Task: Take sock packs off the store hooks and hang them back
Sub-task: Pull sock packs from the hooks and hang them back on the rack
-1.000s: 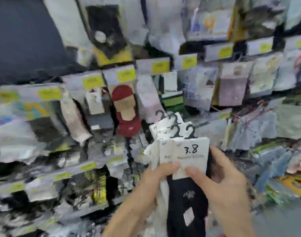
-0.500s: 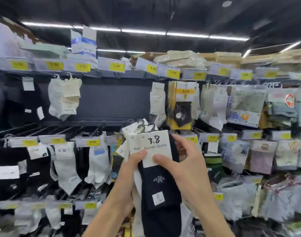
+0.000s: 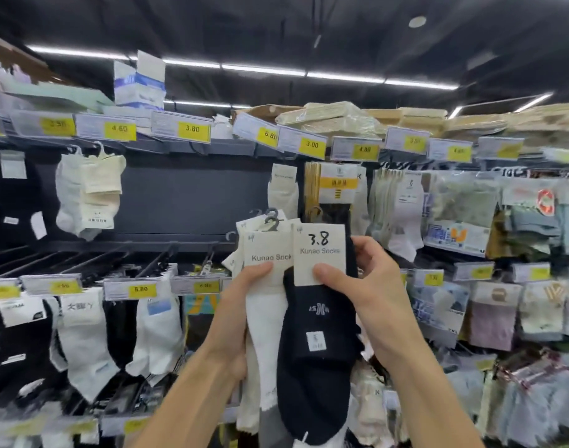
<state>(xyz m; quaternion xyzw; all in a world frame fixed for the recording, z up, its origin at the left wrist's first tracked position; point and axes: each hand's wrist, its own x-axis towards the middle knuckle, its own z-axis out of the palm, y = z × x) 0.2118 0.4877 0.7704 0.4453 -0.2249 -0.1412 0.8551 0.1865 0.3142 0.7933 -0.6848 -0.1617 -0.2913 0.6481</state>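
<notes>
Left hand grips white sock packs; right hand pinches navy pack, all below empty pegs. Likely light, limp; hold stiff card header.

Open room lies before the bare back panel, between the cream socks and the white pack; held sock packs block its lower right.

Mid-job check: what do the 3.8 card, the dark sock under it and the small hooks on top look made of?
Card: matte off-white paperboard; flat, stiff, inked by pen. Dark sock: soft matte knit; it drapes, with a stitched logo. Hooks: grey, probably moulded plastic; too small to rule out metal.
</notes>
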